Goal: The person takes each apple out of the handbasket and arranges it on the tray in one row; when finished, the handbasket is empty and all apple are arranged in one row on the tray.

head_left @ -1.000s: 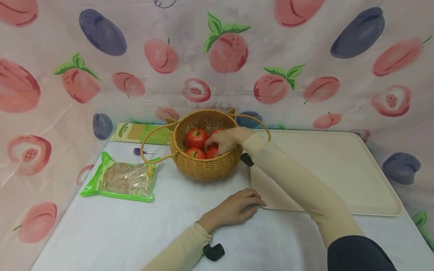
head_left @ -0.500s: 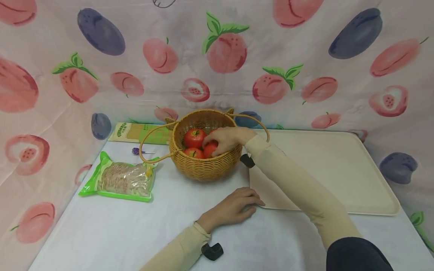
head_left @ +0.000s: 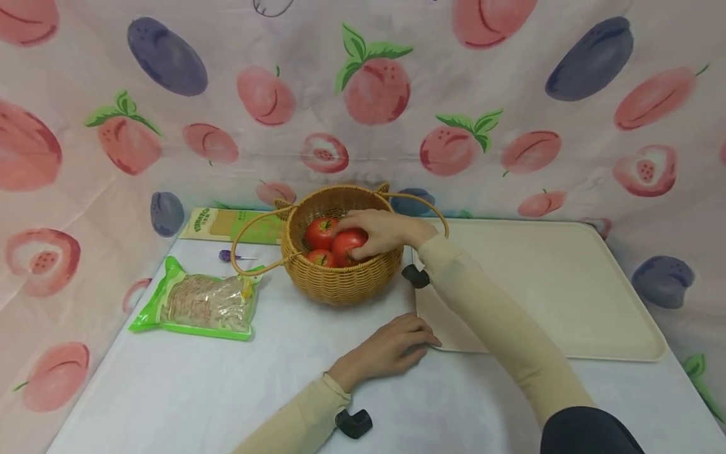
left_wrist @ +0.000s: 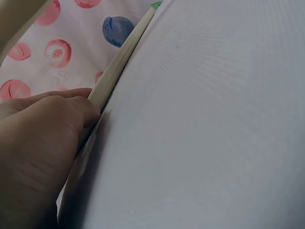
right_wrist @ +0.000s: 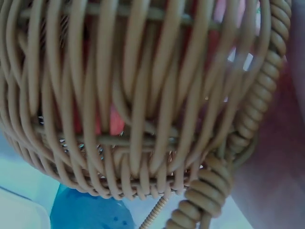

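Note:
Inside the wicker basket [head_left: 340,285], my right hand [head_left: 387,231] grips a red apple [head_left: 347,244] between its thumb and fingers. Two more red apples, one behind [head_left: 320,232] and one in front [head_left: 321,257], lie in the basket to its left. The basket wall [right_wrist: 143,86] fills most of the right wrist view, with bits of red showing through the weave. My left hand [head_left: 388,349] rests at the near left corner of the cream tray [head_left: 544,296], its fingers loosely extended. In the left wrist view, its fingertips touch the tray's rim [left_wrist: 121,57].
A green-edged bag of sliced bread [head_left: 204,302] lies on the left of the white table [head_left: 227,391]. Behind it are a purple lollipop [head_left: 225,255] and a flat green-and-yellow noodle pack [head_left: 232,225]. The basket's looped handles [head_left: 234,243] stick out sideways. A fruit-print cloth [head_left: 323,82] hangs behind.
My right hand has risen slightly in the basket with the apple, which now shows more fully. My left hand stays at the tray corner.

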`<move>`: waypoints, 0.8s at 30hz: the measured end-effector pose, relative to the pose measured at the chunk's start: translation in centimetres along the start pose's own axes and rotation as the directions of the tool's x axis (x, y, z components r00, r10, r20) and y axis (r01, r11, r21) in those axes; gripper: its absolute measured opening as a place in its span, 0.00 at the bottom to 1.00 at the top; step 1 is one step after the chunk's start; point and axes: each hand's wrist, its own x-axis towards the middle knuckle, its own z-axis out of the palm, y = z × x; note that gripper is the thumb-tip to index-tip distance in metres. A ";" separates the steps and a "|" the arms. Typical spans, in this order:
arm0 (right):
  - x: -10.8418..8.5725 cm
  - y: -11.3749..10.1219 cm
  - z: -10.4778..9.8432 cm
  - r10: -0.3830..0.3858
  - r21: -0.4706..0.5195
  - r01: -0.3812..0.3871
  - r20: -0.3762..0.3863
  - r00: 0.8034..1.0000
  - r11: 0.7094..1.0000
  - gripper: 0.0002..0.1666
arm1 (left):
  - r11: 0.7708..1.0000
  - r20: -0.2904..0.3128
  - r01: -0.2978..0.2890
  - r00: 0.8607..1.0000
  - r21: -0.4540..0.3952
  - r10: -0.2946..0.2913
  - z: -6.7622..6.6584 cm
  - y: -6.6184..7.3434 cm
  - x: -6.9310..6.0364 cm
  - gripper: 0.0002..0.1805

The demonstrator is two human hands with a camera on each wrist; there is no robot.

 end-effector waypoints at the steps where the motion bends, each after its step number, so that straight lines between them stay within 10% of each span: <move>1: -0.1 0.1 0.1 -0.010 0.013 0.010 -0.018 1.000 1.000 0.31 | 1.000 -0.004 -0.002 1.000 0.007 0.002 0.1 0.0 0.0 0.12; 9: -0.4 0.3 0.7 -0.040 0.076 0.056 -0.196 0.980 0.996 0.31 | 0.996 -0.026 -0.018 0.999 0.092 0.020 0.3 0.2 0.2 0.10; 24: -2.4 1.9 0.7 -0.008 0.232 0.135 -0.479 0.878 0.963 0.31 | 0.990 0.032 -0.052 0.998 0.134 0.048 0.2 -0.3 0.9 0.12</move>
